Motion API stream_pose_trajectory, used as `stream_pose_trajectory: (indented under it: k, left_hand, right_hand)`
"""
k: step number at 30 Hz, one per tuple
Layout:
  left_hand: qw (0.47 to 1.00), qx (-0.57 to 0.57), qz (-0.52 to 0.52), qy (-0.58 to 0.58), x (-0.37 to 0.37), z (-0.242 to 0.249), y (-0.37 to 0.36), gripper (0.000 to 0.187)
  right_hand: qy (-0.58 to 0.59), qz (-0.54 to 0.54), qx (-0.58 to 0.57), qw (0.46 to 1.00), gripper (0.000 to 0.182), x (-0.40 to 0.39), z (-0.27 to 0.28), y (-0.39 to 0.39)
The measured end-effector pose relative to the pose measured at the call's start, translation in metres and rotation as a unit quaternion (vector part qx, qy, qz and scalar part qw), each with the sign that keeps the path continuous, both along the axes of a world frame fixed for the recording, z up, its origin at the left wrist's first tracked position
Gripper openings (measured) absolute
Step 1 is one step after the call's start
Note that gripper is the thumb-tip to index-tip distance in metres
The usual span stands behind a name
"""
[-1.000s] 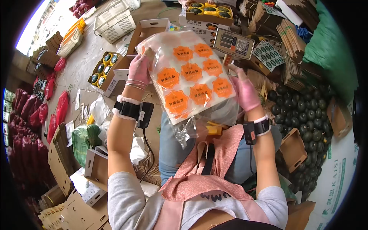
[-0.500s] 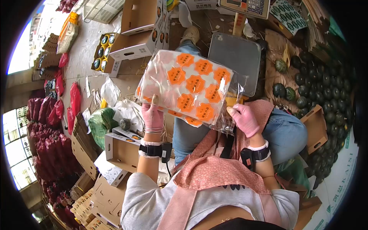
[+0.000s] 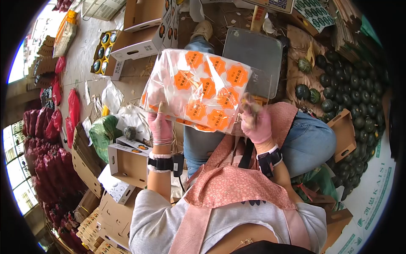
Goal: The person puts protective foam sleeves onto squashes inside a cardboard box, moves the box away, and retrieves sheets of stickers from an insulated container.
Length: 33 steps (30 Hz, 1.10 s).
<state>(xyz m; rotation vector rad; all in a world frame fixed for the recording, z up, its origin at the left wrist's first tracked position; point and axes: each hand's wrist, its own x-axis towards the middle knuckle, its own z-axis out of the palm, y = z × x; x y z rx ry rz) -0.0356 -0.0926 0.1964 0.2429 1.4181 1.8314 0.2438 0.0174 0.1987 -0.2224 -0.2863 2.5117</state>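
Note:
A clear plastic bag holding white sheets of orange scalloped stickers is held up over my lap, slightly tilted. My left hand, in a pink glove with bare fingertips, grips its lower left edge, thumb on top and fingers hidden underneath. At the right edge of the bag is my right hand, gloved the same way. Its fingers are bent and smeared by motion, so whether they pinch the plastic cannot be made out. Glare covers part of the bag.
A scale with a grey platform stands ahead. Dark green squashes are heaped on the right. Open cartons stand front left, one box packed with squashes. Another open carton lies left of me, near red net bags.
The loose plastic flap that stuck out at the bag's right end no longer shows there. My right hand has moved left and up against the sheets' edge; the bag has shifted slightly left.

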Motion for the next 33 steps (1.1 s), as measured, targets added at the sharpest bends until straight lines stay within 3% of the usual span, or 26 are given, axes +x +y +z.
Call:
stream_pose_trajectory:
  k: [1, 2, 3, 4, 5, 6, 10, 11, 14, 18, 19, 22, 23, 26, 27, 33]
  left_hand:
    - [1.0, -0.003, 0.001, 0.001, -0.001, 0.0, -0.001, 0.028]
    - [1.0, -0.007, 0.003, 0.001, -0.001, 0.0, -0.001, 0.028]
    - [1.0, -0.01, 0.005, 0.001, 0.0, 0.001, -0.001, 0.029]
    - [1.0, -0.019, 0.007, -0.009, -0.001, 0.003, -0.001, 0.029]
    - [0.999, -0.029, 0.009, -0.019, -0.001, 0.006, 0.001, 0.029]
    - [0.999, -0.038, 0.012, -0.029, -0.001, 0.008, 0.002, 0.029]
    - [0.999, -0.027, 0.006, -0.028, -0.004, 0.008, 0.008, 0.023]
    - [0.999, -0.031, -0.008, -0.019, -0.007, 0.008, 0.008, 0.025]
    - [0.997, -0.069, -0.014, -0.001, -0.009, 0.007, 0.015, 0.023]
    - [0.996, -0.065, -0.052, -0.019, -0.018, 0.001, 0.017, 0.026]
    - [0.996, -0.064, -0.058, -0.021, -0.02, 0.0, 0.018, 0.027]
    - [0.994, -0.079, -0.072, -0.006, -0.027, -0.006, 0.025, 0.026]
    - [0.992, -0.092, -0.082, -0.009, -0.031, -0.007, 0.028, 0.026]
    - [0.99, -0.092, -0.097, -0.036, -0.039, -0.007, 0.034, 0.027]
    - [0.991, -0.087, -0.089, -0.05, -0.042, -0.012, 0.035, 0.027]
    - [0.99, -0.08, -0.05, -0.108, -0.046, -0.019, 0.033, 0.027]
  right_hand:
    - [-0.127, 0.033, 0.046, 0.99, 0.02, 0.003, 0.0, -0.002]
    - [-0.213, 0.023, 0.175, 0.961, 0.02, 0.002, 0.007, -0.003]
    - [-0.314, 0.015, 0.309, 0.898, 0.022, 0.001, 0.014, -0.003]
    - [-0.404, 0.006, 0.414, 0.816, 0.026, 0.0, 0.021, -0.004]
    - [-0.437, -0.045, 0.582, 0.684, 0.028, -0.002, 0.027, 0.002]
    - [-0.447, -0.095, 0.723, 0.518, 0.031, -0.005, 0.031, 0.007]
    - [-0.444, -0.151, 0.814, 0.342, 0.026, -0.017, 0.044, 0.018]
    - [-0.426, -0.138, 0.82, 0.357, 0.024, -0.021, 0.047, 0.021]
    - [-0.417, -0.182, 0.841, 0.293, 0.023, -0.032, 0.028, 0.031]
    - [-0.253, -0.142, 0.889, 0.354, 0.014, -0.03, 0.046, 0.056]
    - [-0.274, -0.173, 0.88, 0.347, 0.014, -0.034, 0.047, 0.054]
    - [-0.163, -0.167, 0.923, 0.307, 0.014, -0.051, 0.069, 0.065]
    - [-0.198, -0.064, 0.911, 0.355, 0.022, -0.051, 0.063, 0.065]
    - [-0.329, -0.006, 0.889, 0.317, 0.038, -0.059, 0.055, 0.064]
    - [-0.417, 0.056, 0.867, 0.267, 0.046, -0.063, 0.053, 0.055]
    - [-0.398, -0.027, 0.87, 0.289, 0.031, -0.078, 0.031, 0.04]
